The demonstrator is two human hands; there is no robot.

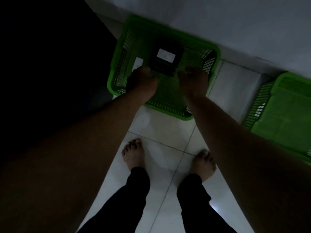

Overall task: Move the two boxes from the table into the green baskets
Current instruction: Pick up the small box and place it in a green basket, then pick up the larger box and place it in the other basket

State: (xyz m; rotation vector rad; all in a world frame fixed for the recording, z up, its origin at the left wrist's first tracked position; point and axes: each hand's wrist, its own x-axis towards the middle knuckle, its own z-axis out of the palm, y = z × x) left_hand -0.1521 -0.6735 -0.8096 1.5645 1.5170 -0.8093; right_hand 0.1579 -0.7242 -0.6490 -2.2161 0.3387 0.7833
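A green basket [117,71] with slotted walls stands on the white tiled floor against the wall. Inside it is a black box [165,62] with a white label on top. Both my hands reach down into the basket. My left hand [144,81] meets the box's near left corner and my right hand [193,81] its near right corner, fingers curled on it. The light is dim and the picture is blurred. A second green basket [259,105] sits on the floor at the right edge, partly cut off; I see no box in it.
A large dark shape [50,56] fills the left side, close to the first basket. A pale wall [218,22] runs behind both baskets. My bare feet [133,155] stand on the tiles just in front of the first basket.
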